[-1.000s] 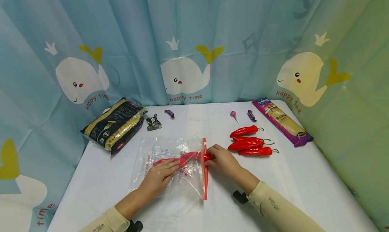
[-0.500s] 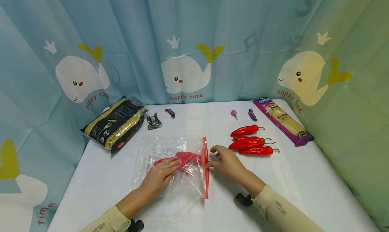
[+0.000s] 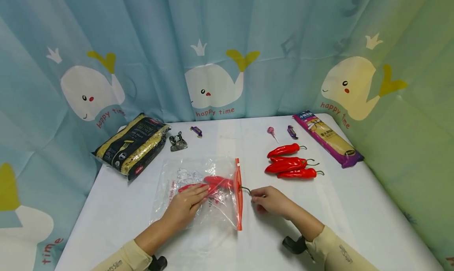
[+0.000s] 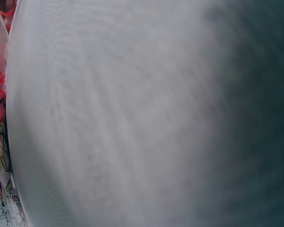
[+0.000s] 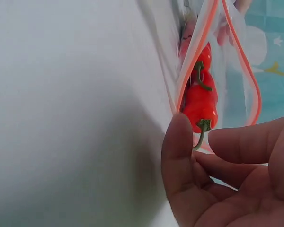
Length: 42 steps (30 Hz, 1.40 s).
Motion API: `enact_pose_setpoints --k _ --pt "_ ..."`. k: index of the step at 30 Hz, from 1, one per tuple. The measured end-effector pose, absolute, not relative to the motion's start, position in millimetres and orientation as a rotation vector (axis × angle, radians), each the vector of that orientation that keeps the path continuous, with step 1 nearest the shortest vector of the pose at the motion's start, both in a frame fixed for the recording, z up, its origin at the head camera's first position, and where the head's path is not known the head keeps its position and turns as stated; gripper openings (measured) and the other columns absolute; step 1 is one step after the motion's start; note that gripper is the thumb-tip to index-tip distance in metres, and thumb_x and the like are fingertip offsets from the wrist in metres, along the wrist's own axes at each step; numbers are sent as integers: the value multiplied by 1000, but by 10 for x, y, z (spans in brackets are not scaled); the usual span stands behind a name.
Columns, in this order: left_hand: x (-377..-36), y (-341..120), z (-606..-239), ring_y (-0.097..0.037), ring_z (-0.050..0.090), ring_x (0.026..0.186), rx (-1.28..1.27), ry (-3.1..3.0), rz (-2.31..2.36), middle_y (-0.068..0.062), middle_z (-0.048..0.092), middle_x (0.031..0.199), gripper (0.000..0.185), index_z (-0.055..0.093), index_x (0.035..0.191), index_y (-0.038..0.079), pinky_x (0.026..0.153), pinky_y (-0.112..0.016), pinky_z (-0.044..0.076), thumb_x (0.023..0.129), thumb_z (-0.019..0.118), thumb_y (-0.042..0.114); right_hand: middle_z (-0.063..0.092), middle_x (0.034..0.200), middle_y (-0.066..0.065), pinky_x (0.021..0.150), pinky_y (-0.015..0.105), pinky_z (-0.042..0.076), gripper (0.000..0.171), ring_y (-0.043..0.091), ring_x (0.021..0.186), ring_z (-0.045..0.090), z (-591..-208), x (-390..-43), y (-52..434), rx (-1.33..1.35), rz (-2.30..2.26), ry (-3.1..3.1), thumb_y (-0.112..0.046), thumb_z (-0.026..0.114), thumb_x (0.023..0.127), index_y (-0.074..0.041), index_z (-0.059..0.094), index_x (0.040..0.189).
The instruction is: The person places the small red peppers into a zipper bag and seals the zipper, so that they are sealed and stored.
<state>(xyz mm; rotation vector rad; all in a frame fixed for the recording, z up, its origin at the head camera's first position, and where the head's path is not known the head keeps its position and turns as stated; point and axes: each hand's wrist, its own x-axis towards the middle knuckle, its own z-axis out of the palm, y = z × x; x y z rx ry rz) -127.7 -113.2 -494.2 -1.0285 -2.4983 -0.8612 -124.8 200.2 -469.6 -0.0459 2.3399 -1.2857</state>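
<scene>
pepper nearly all in the bag, right hand backed off to the stem

a moment ago the right hand (image 3: 271, 200) was pushing the red pepper (image 3: 218, 182) through the bag's mouth; now it has drawn back clear of the red zip strip (image 3: 238, 194), fingers loosely curled at the green stem (image 5: 201, 132) that pokes out of the opening. whether they pinch the stem i cannot tell. the pepper's body lies inside the clear bag (image 3: 191, 184), so it is as good as packed, with only the stem out. the left hand (image 3: 186, 204) rests flat on the bag, fingers straight, pressing it to the worktop (image 3: 354, 208).

three more peppers (image 3: 289, 164) lie just beyond the right hand. further back lie a pasta packet (image 3: 133, 144), a purple noodle packet (image 3: 326, 139), wrapped sweets and a lollipop (image 3: 271, 132). the protruding stem sits across the zip line.
</scene>
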Motion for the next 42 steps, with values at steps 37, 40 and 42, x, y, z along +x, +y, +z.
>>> enact_pose_setpoints --k 37,40,42 --pt "-1267 -1178 -4973 -35 62 122 -1069 -2486 -852 -8 68 129 37 74 120 3 98 -51 51 84 80 6 69 116 16 88 50 56 26 34 106 63 -4418 -1709 2481 -390 -976 3006 -3 75 89 -2 73 115" --pt "-1260 -1173 -4972 -34 61 123 -1054 -2510 -855 -7 68 129 38 73 121 4 99 -50 51 84 80 8 62 127 22 98 61 47 34 44 121 51 -4355 -1756 2799 -367 -797 3077 -6 77 88 -1 70 121" --pt "-1256 -1161 -4970 -33 61 123 -1050 -2521 -866 -6 68 129 37 73 122 4 99 -50 51 85 80 8 57 132 26 101 67 42 41 49 125 44 -4339 -1774 2971 -341 -725 3066 -8 78 87 0 67 126"
